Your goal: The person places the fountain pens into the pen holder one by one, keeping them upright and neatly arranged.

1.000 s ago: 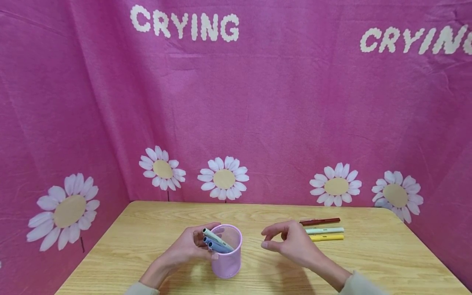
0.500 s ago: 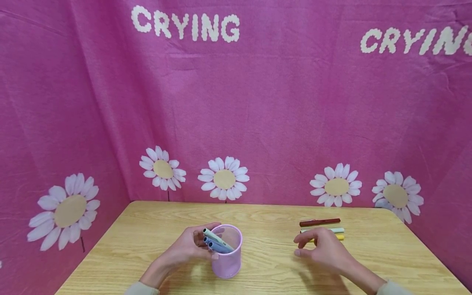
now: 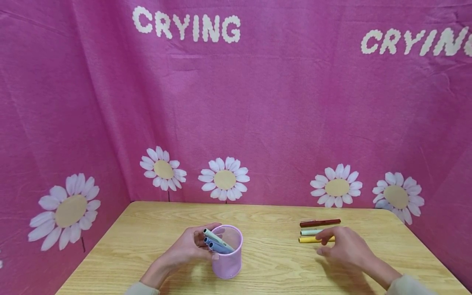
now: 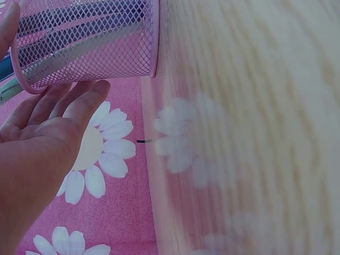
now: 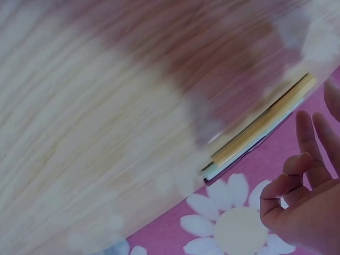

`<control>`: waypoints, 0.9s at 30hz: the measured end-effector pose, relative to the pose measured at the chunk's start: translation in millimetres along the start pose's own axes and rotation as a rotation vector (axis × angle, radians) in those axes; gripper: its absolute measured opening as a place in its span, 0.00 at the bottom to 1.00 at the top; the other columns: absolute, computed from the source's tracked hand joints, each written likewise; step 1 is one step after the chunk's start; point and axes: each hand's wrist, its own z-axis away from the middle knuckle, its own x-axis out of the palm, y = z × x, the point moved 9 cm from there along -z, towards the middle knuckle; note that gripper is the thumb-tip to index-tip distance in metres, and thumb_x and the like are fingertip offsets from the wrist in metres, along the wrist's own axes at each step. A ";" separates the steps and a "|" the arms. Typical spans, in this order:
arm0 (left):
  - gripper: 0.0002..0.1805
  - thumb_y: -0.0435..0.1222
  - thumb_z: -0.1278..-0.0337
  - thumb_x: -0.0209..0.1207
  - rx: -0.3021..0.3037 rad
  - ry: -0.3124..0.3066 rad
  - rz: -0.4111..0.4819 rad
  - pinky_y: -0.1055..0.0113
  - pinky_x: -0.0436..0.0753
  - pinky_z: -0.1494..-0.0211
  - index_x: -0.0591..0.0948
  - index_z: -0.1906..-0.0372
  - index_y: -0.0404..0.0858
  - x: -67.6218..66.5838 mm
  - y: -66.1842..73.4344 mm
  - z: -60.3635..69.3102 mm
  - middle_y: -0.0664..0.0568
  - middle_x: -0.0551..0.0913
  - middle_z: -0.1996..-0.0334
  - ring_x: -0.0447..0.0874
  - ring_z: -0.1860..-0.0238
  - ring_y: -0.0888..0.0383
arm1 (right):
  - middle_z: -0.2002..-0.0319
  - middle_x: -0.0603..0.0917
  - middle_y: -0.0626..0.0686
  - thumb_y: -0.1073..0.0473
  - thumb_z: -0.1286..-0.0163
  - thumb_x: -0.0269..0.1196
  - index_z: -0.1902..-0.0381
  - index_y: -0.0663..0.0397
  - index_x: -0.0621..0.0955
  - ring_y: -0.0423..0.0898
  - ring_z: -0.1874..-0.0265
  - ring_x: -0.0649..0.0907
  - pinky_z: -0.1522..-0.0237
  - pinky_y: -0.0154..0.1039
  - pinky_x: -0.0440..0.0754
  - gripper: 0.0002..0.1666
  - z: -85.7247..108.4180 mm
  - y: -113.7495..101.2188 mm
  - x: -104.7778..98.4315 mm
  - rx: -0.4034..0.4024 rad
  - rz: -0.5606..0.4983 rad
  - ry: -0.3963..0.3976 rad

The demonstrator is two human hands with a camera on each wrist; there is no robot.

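Observation:
A pink mesh cup stands on the table with several pens, pale green and blue, leaning left inside it. My left hand holds the cup at its left side, thumb at the front; the left wrist view shows fingers against the mesh. Over at the right, my right hand hovers by a yellow pen, thumb and index finger apart, holding nothing. Behind the yellow pen lie a pale green pen and a dark red pen. The right wrist view shows the yellow pen beside the hand.
The wooden table reaches back to a pink cloth printed with white daisies and lettering. The cloth also stands along the left and right sides.
My right hand has moved right, away from the cup and over to the pens, uncovering the left ends of the pale green and yellow ones. The left hand and cup have stayed put.

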 end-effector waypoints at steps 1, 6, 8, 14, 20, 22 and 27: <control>0.45 0.27 0.49 0.76 -0.002 0.000 0.005 0.64 0.81 0.43 0.71 0.24 0.30 0.1 0.0 0.1 0.36 0.82 0.36 0.82 0.39 0.50 | 0.68 0.86 0.42 0.54 0.46 0.83 0.58 0.48 0.92 0.45 0.66 0.83 0.65 0.46 0.78 0.17 -0.8 3.3 -0.5 0.008 0.011 0.001; 0.46 0.27 0.49 0.76 -0.010 0.006 0.006 0.65 0.82 0.44 0.70 0.24 0.29 0.3 -0.1 0.3 0.36 0.82 0.38 0.83 0.43 0.50 | 0.68 0.86 0.42 0.55 0.47 0.82 0.59 0.47 0.92 0.44 0.68 0.81 0.66 0.46 0.78 0.16 -3.9 13.6 -3.3 0.001 0.050 0.021; 0.46 0.27 0.49 0.77 -0.012 0.009 0.005 0.65 0.82 0.44 0.70 0.24 0.29 0.1 -0.1 0.2 0.36 0.83 0.38 0.83 0.44 0.51 | 0.69 0.86 0.41 0.55 0.48 0.82 0.60 0.47 0.92 0.43 0.69 0.80 0.66 0.45 0.77 0.16 -5.4 15.8 -3.9 -0.012 0.057 0.028; 0.45 0.26 0.49 0.75 0.001 -0.001 0.010 0.64 0.81 0.42 0.71 0.24 0.30 0.3 1.3 -0.5 0.36 0.82 0.37 0.82 0.39 0.49 | 0.70 0.85 0.39 0.55 0.49 0.84 0.62 0.45 0.91 0.42 0.70 0.80 0.67 0.45 0.78 0.15 -12.1 19.1 -4.1 -0.047 0.075 0.032; 0.45 0.26 0.49 0.76 0.001 0.002 0.015 0.65 0.81 0.43 0.69 0.24 0.29 0.2 1.2 0.5 0.35 0.82 0.37 0.82 0.39 0.49 | 0.69 0.85 0.39 0.56 0.52 0.85 0.63 0.44 0.91 0.43 0.68 0.81 0.66 0.48 0.80 0.17 -20.2 18.8 -0.9 -0.082 0.096 0.000; 0.45 0.27 0.49 0.76 -0.004 0.006 0.014 0.65 0.81 0.43 0.70 0.24 0.29 0.0 1.0 0.8 0.35 0.82 0.37 0.82 0.39 0.49 | 0.69 0.85 0.39 0.57 0.52 0.85 0.63 0.45 0.91 0.44 0.67 0.82 0.64 0.49 0.81 0.17 -22.3 19.2 1.0 -0.080 0.101 -0.017; 0.45 0.27 0.48 0.76 -0.008 0.008 0.008 0.64 0.80 0.41 0.70 0.24 0.29 0.1 1.2 0.8 0.36 0.82 0.37 0.82 0.40 0.49 | 0.66 0.88 0.41 0.56 0.52 0.85 0.62 0.45 0.92 0.44 0.67 0.81 0.63 0.50 0.81 0.18 -26.0 20.8 5.0 -0.070 0.114 -0.032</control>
